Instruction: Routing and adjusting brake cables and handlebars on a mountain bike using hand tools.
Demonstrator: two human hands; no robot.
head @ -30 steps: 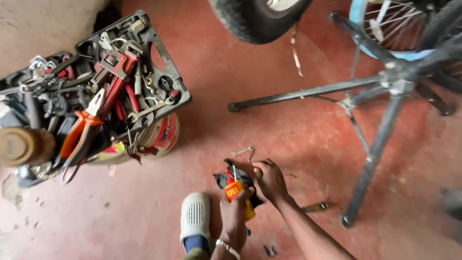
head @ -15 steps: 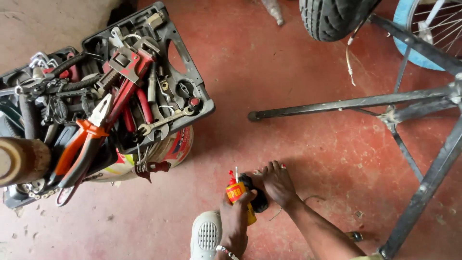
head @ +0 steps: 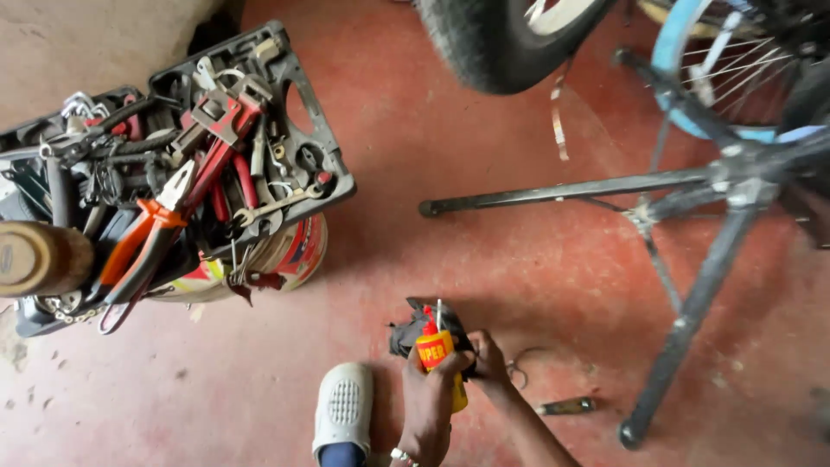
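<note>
At the far left you see the round end of a wooden handle [head: 39,258], and beside it a black tool tray [head: 333,177] that sits on top of a painted bucket [head: 290,255]. The tray is full: orange-handled pliers [head: 143,238], a red pipe wrench [head: 220,130], a silver spanner [head: 277,206] and many other metal tools lie mixed together, some hanging over the edge.

Lower, near the bottom middle, your foot is in a white clog [head: 344,406] on the red floor [head: 484,251]. Just right of the clog is your left hand [head: 430,402]. Its fingers are closed around a small yellow bottle [head: 439,356] with a red cap, held upright with the thin nozzle pointing up. Your right hand [head: 488,363] is touching the bottle from the right side; its fingers are curled on a black piece of rubber [head: 413,329], which is pressed directly behind the bottle and just above the floor.

Right of your hands, a small tool with a dark handle [head: 566,405] lies on the floor, near your right forearm. Further right stands a dark metal stand [head: 683,199] with long legs spread on the floor. Above it, at the top, you see a black tyre [head: 484,43] and a spoked wheel with a blue rim [head: 692,78].
</note>
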